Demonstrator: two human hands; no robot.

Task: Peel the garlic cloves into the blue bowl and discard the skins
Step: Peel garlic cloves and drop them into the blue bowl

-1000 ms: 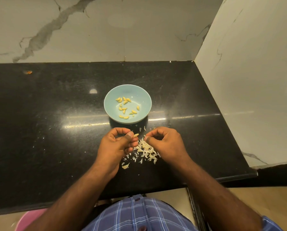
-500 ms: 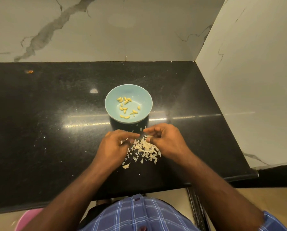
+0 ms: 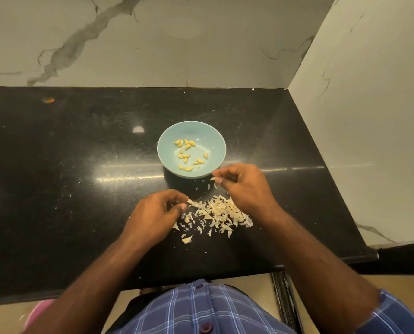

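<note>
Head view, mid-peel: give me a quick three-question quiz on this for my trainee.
1. True or false: the blue bowl already holds peeled cloves.
2. Where does the pile of skins lie? A) in the bowl B) on the black counter between the hands C) on the floor
3. Which hand is nearer the bowl's rim: the left hand or the right hand?

Key: 1 true; 2 B; 3 right hand, which pinches a small pale piece beside the rim.

Glossy black stone counter, smooth glazed blue bowl, dry papery skins, veined marble wall.
</note>
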